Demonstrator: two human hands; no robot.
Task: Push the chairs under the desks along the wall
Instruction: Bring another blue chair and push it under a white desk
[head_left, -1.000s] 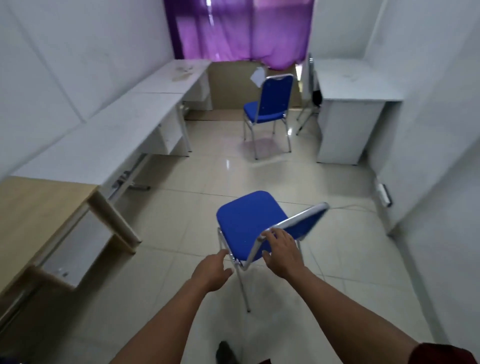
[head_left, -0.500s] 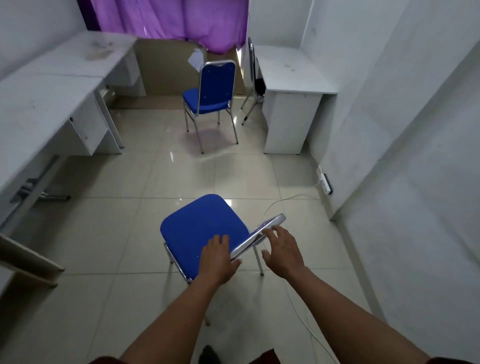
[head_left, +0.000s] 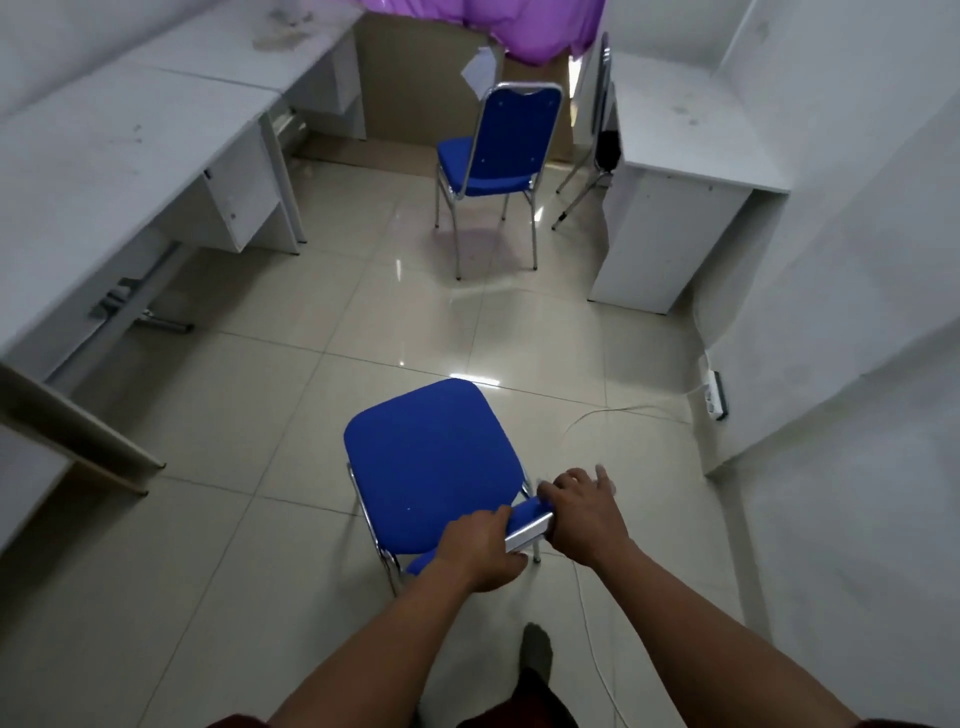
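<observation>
Clearly a room-wide job first: long white laminate desks (head_left: 130, 135) along the left wall, a shorter white desk (head_left: 691, 130) against the right wall at the far end, glossy beige tiled floor (head_left: 291, 395) between. Further off, a second blue padded chair with chrome legs (head_left: 493, 156), free-standing in the middle of the far floor, not yet tucked in; beside the right desk, a folded metal-framed chair (head_left: 597, 104), leaning. Nearer, in the middle of the floor and well apart from either row: the blue padded chair with a chrome frame (head_left: 431, 462), seat pointing away, backrest nearest the camera.

Left hand (head_left: 480, 551) closed over the top of the backrest, fingers wrapped on the blue padding. Right hand (head_left: 582, 512) on the right end of the chrome rail, fingers partly spread; whether truly gripping or only resting, cannot tell.

To do this well, probably: firm up the right grip, turn the seat toward an open knee gap under the left desks, keep all four legs low or gliding. Worth minding: thin white cable (head_left: 613, 415) trailing across the tiles just right of the chair, from the white power strip (head_left: 712, 395) by the right wall; easy to snag a leg. Worth aiming clear of the white drawer unit (head_left: 249, 202).
</observation>
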